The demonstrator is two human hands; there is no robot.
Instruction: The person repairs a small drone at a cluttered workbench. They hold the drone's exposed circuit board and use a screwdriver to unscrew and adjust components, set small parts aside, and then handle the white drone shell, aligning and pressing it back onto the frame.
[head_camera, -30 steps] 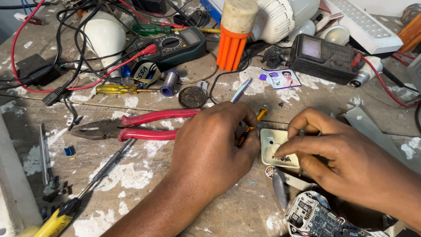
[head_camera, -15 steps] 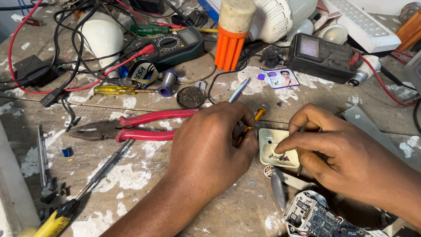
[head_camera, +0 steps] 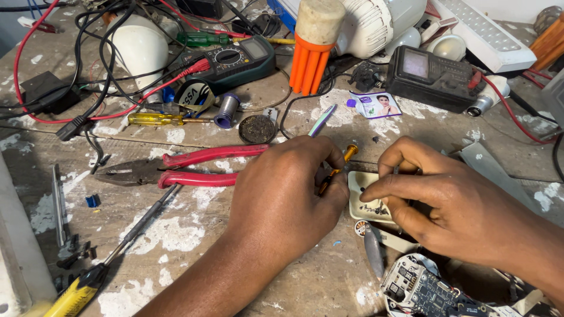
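1. The left hand (head_camera: 288, 194) is closed in a grip around a thin tool; a pale shaft (head_camera: 322, 121) sticks out above the knuckles, and an amber-tipped small screwdriver (head_camera: 342, 162) shows past the fingers, angled down toward the work.
2. The right hand (head_camera: 464, 205) pinches the far edge of a small cream plastic cover (head_camera: 364, 202), thumb and forefinger narrow on something too small to identify. The cover lies flat on the counter (head_camera: 194, 235), between the two hands and just ahead of a round circuit board (head_camera: 420, 287).
3. Tiny dark parts, probably screws, rest inside the cover's shallow recess. In my judgement the step goes best if the cover stays pressed flat, so nothing rolls out.
4. The tool tip should meet the part squarely; a slanted approach is likely to slip and scatter the loose pieces.
5. A grey metal probe (head_camera: 373, 249) lies touching the near edge of the cover and could be nudged by the right wrist.
6. Red-handled pliers (head_camera: 188, 167) lie just left of the left hand; a yellow-handled screwdriver (head_camera: 158, 119) and a multimeter (head_camera: 235, 61) sit farther back, well apart from the work.
7. A long black-and-yellow screwdriver (head_camera: 111, 258) lies near the left forearm, where a sweep of the arm may catch it.
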